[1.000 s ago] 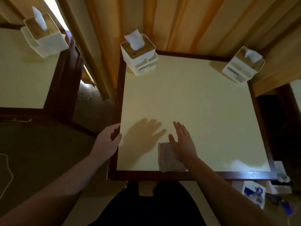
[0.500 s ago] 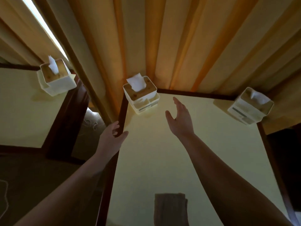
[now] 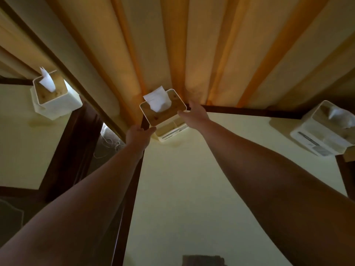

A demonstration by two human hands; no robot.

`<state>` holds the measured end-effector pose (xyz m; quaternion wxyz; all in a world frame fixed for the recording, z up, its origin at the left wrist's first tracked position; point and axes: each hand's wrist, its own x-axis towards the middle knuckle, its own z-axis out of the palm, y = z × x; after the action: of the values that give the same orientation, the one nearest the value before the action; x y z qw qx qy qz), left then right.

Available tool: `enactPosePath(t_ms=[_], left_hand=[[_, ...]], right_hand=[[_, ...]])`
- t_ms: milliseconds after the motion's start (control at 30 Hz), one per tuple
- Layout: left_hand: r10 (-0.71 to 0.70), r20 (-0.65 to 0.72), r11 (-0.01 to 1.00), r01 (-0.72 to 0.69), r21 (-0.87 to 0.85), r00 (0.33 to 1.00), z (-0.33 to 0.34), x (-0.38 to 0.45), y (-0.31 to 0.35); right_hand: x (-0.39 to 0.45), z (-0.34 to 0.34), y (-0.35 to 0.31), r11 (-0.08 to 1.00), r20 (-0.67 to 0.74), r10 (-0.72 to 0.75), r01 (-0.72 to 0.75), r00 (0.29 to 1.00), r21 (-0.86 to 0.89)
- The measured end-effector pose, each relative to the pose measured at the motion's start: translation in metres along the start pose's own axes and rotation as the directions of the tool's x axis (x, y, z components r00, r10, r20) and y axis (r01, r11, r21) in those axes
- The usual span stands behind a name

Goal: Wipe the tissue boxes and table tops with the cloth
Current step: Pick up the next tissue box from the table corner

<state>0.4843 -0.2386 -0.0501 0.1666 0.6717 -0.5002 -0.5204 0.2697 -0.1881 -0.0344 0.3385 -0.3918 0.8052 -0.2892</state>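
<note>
A white tissue box (image 3: pixel 163 114) with a wooden lid and a tissue sticking up stands at the far left corner of the cream table top (image 3: pixel 192 189). My left hand (image 3: pixel 137 134) grips its near left corner. My right hand (image 3: pixel 196 112) holds its right side. A second tissue box (image 3: pixel 324 129) sits at the table's far right corner. A third tissue box (image 3: pixel 52 95) stands on the neighbouring table (image 3: pixel 23 141) to the left. The folded cloth (image 3: pixel 202 260) lies on the table at the bottom edge of view, away from both hands.
Orange and cream curtains (image 3: pixel 192 45) hang right behind the tables. A dark wooden frame (image 3: pixel 126 208) borders the table top. Between the two tables is a narrow gap with floor and a thin cord (image 3: pixel 107 144).
Both hands have reached forward from the table's near side and closed on the corner tissue box. My right hand left the cloth on the table. The view has moved forward.
</note>
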Motion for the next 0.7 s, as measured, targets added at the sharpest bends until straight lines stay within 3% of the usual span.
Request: enactPosePath(t_ms=[133,333,600,700], left_hand=[[0.001,0.018,0.999,0.000,-0.035,1.000,0.009,0.010,0.004],[0.044,0.001,0.993,-0.043,-0.109,0.999,0.016,0.002,0.012],[0.223,0.051,0.961,-0.229,0.158,0.973,-0.001,-0.051,-0.001],[0.258,0.107,0.948,-0.272,0.162,0.960,-0.008,-0.085,-0.012]], right_hand=[[0.012,0.009,0.009,1.000,0.034,-0.019,0.019,0.999,-0.002],[-0.001,0.013,0.025,0.997,-0.078,-0.044,0.049,0.996,0.058],[-0.089,0.003,0.040,0.964,-0.207,0.003,0.052,0.978,0.261],[-0.138,-0.002,0.048,0.956,-0.244,0.044,0.030,0.969,0.291]])
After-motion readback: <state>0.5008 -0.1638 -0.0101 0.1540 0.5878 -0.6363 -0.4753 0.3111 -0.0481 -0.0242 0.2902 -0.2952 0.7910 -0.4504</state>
